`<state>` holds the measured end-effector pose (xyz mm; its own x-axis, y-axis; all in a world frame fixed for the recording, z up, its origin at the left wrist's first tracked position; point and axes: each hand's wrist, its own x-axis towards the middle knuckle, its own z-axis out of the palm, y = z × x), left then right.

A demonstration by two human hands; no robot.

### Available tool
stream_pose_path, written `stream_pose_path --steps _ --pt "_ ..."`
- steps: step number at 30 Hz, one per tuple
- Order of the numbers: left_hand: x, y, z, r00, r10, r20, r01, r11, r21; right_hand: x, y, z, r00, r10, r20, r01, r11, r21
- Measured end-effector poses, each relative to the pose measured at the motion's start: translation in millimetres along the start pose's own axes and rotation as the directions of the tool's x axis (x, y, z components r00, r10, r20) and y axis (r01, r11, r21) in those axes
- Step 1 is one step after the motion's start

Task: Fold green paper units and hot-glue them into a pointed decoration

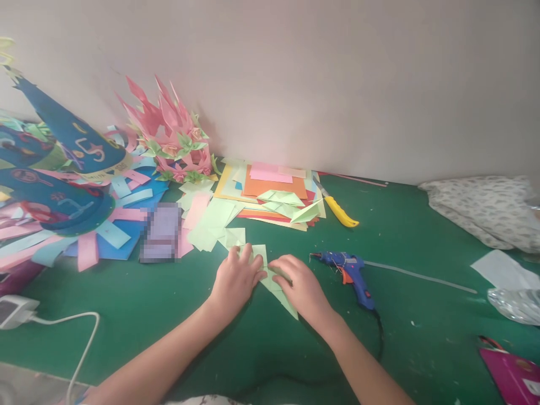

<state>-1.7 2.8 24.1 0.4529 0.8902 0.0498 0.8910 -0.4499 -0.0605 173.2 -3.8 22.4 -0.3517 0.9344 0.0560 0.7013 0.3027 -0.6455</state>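
Working over a folded piece of green paper (278, 289) on the table (139, 304), centre and close in, between and partly under both hands. Tapering to a point at the near end, under the right wrist side. Pressing down on the left part with the left hand (232, 278), fingers loosely spread, thumb at the edge. Coming in from the other side with the right hand (301, 281), thumb and index bent with a little gap between, tips right at the paper. Honestly can't tell if pinching it with either hand or just pressing.

Got a green square (233, 237) right at the left fingertips, more green sheets (213, 225) beyond, then a paper stack (274, 188) with a yellow knife (341, 212) at its right edge. Also got a blue glue gun (348, 267) near the right hand, nozzle toward it, plus a pink crown (169, 124) and blue hats (76, 126) off to the left.
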Motion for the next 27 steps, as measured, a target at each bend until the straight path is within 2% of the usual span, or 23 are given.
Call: stream_pose_path --steps 5,8,12,16,22,27 --pt "2.9 -1.9 3.8 1.000 -0.003 -0.010 0.003 0.999 -0.034 -4.3 0.1 4.3 0.974 -0.190 -0.122 0.145 0.941 -0.305" --pt "3.4 -2.0 4.5 1.000 -0.014 0.000 0.014 0.999 -0.045 -7.0 -2.3 7.4 0.964 -0.248 -0.096 0.189 0.894 -0.406" --pt "3.5 -3.6 1.0 1.000 0.002 0.015 -0.001 0.998 -0.059 -12.0 -7.0 11.3 0.982 -0.190 -0.012 0.176 0.929 -0.325" --pt "2.4 -5.1 -3.9 0.999 0.016 0.048 -0.014 0.999 -0.034 -18.3 -7.2 15.8 0.984 -0.160 -0.080 0.138 0.964 -0.226" --pt "-4.0 -1.7 -0.5 0.999 0.006 0.036 -0.006 1.000 -0.013 -22.9 -5.3 21.5 0.977 -0.171 -0.130 0.138 0.964 -0.227" --pt "-8.0 0.2 2.4 0.999 -0.033 0.009 0.033 0.999 -0.021 -22.7 -1.4 21.1 0.966 -0.220 -0.139 0.184 0.956 -0.230"
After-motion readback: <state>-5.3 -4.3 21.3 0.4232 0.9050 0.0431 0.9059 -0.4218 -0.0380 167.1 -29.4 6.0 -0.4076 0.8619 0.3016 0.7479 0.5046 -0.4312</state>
